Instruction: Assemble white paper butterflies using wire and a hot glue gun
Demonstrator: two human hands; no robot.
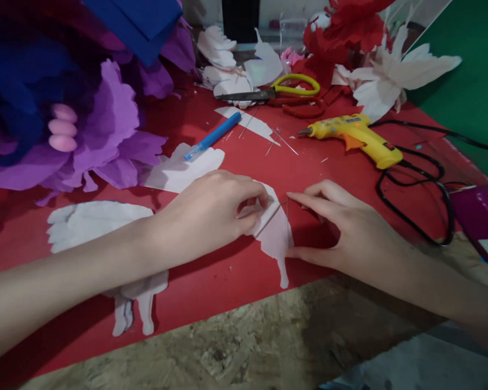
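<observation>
Arm outstretched, the left grip [217,208] pinches a white cutout [275,234]; opposite, the right grip [352,233] spreads wide; red worktop [215,295] beneath.

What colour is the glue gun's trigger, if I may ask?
The trigger is orange, clearest in the head view.

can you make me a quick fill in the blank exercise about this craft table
1. The glue gun is mostly ____ in colour.
2. The scissors have one yellow handle loop and one ____ loop.
3. The pen is ____.
4. The hand nearer the glue gun is the person's ____ one.

Missing words: yellow; red; blue; right
</observation>
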